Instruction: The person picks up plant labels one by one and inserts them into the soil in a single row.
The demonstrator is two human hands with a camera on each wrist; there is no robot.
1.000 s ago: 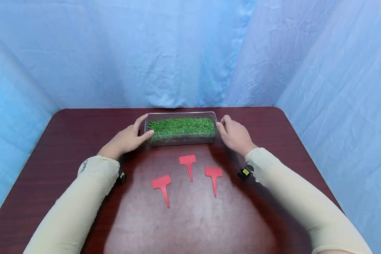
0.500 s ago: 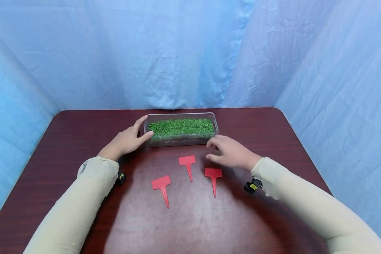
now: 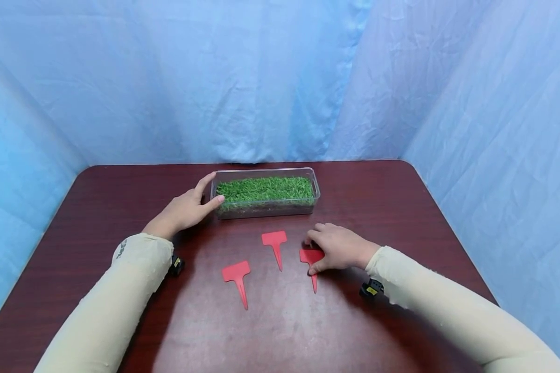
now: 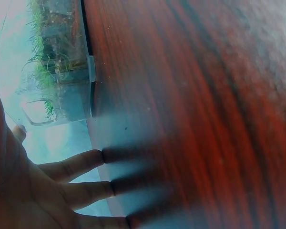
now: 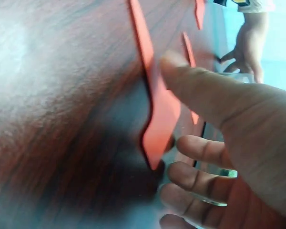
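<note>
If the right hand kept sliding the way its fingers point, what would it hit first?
The right hand, pinching the rightmost red tag, points leftward. The middle red tag probably lies first in that line, though the exact heading is uncertain.

Under my right hand (image 3: 338, 247) lies a plain red plant label (image 3: 311, 257); two more red labels (image 3: 274, 239) (image 3: 236, 272) match it. The clear box (image 3: 265, 209) holds green grass. The table (image 3: 121, 186) is dark reddish-brown wood grain, my sleeves (image 3: 121, 290) cream, the backdrop (image 3: 261, 77) pale blue.
</note>
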